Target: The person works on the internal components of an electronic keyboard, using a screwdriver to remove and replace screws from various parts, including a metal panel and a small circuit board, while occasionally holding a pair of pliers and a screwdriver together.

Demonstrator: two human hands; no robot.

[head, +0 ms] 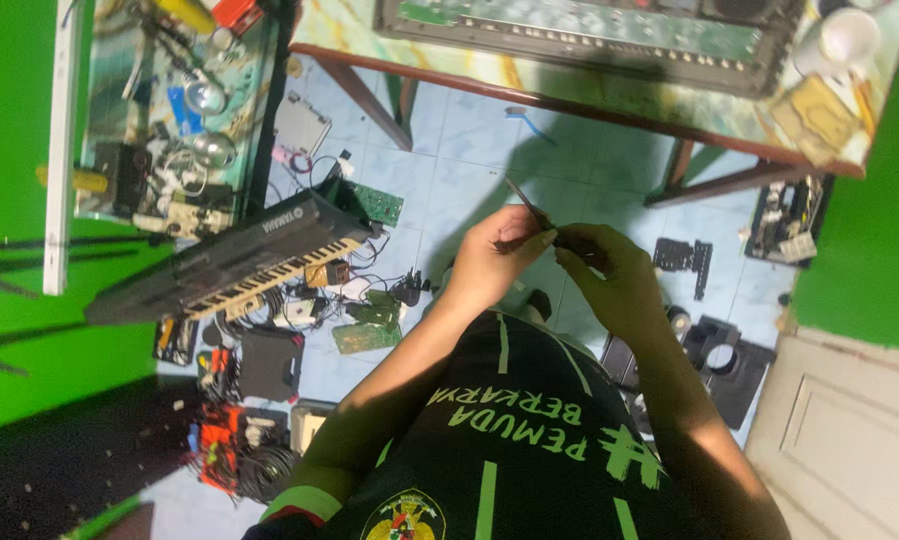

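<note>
Both hands meet just below the marble-patterned tabletop (609, 95). The left hand (494, 262) pinches a thin dark metal probe (525, 205); the right hand (609, 270) grips a small dark part (572, 240), best held steady, judging by the fine tip.

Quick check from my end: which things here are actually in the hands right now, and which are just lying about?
In hand:
- left hand pinching a thin stick-like tool
- right hand holding a small dark part, too small to identify

Lying about:
- keyboard leaning by the shelf
- green circuit boards and cables on the floor
- opened device on the table
- white cup
</note>
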